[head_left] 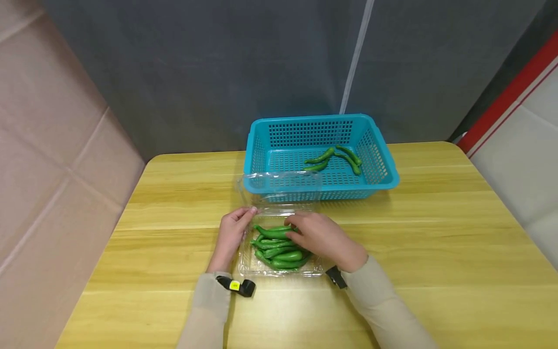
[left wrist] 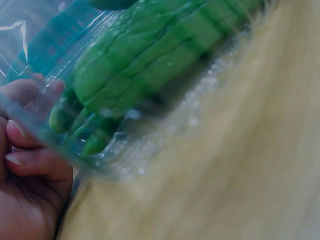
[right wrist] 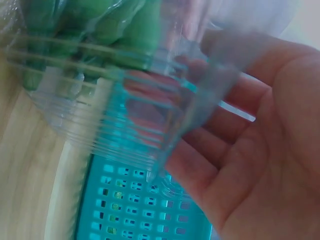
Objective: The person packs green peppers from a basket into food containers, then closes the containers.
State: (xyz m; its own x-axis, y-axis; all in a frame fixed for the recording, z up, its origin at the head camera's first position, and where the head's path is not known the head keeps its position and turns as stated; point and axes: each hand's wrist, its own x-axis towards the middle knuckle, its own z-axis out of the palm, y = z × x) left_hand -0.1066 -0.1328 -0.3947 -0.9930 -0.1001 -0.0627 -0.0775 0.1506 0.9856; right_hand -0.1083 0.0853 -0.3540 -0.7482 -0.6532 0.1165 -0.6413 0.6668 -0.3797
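Note:
A clear plastic clamshell container [head_left: 244, 267] lies on the table with its lid [head_left: 279, 191] folded back. Several green chili peppers [head_left: 283, 254] are piled in its base. My left hand [head_left: 232, 234] pinches the container's left rim near the hinge; in the left wrist view its curled fingers [left wrist: 37, 162] sit at the plastic edge. My right hand [head_left: 324, 237] reaches into the container from the right, thumb and forefinger about the end of the topmost pepper [head_left: 272, 233]. Through the clear wall in the right wrist view, the right hand's fingertips [right wrist: 145, 107] show beside the peppers.
A blue plastic basket [head_left: 392, 179] stands behind the container at the table's back edge, with several green peppers [head_left: 321, 157] inside. The open lid overlaps the basket's front left rim in the head view. A dark grey panel [head_left: 209, 77] rises behind the wooden table [head_left: 165, 218].

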